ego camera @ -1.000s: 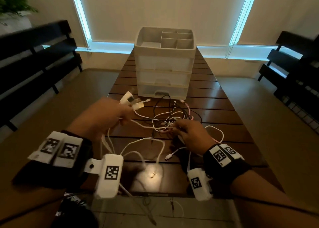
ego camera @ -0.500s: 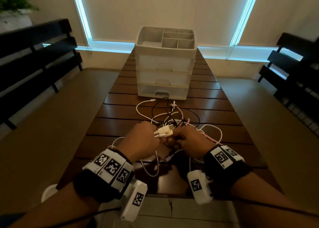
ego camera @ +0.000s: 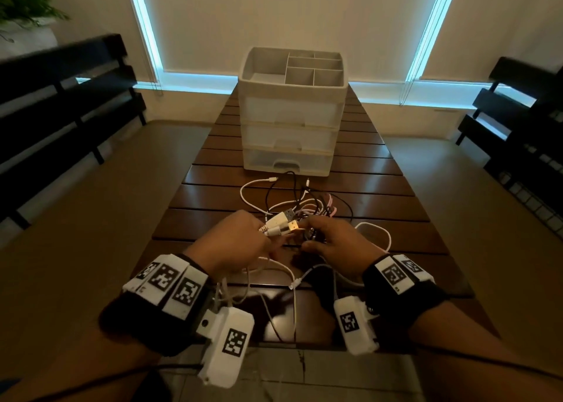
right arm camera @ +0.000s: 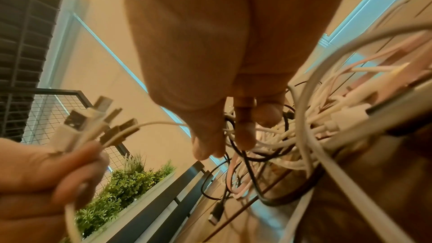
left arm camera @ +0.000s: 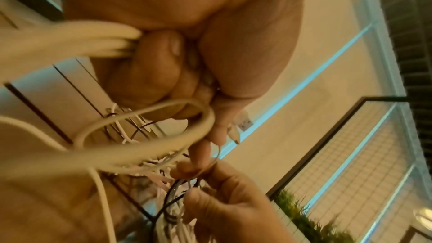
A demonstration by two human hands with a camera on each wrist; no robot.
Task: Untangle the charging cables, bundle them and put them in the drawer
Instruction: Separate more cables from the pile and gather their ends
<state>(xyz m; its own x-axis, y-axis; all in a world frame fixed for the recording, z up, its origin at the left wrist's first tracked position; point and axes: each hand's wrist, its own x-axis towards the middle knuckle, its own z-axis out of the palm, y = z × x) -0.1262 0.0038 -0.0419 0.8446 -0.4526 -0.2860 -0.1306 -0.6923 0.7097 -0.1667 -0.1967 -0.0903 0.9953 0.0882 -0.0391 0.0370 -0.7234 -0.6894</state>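
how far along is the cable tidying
Early. Done: the left hand grips several white USB plug ends gathered together. In hand: the right hand picks at the white, pink and black cable tangle. Left: bundling; the translucent plastic drawer unit's drawers are shut.

A long slatted table (ego camera: 380, 185) is running away from the person. A drawer unit (ego camera: 292, 118) is standing on it at the far middle. A tangle of cables (ego camera: 307, 203) is lying on the table in front of the unit, between it and the hands. The left hand (ego camera: 234, 246) is sitting just left of the right hand (ego camera: 338, 240), both at the tangle's near edge. Benches (ego camera: 61, 97) are standing left and right of the table. A plant (ego camera: 27, 2) is sitting behind the left bench.
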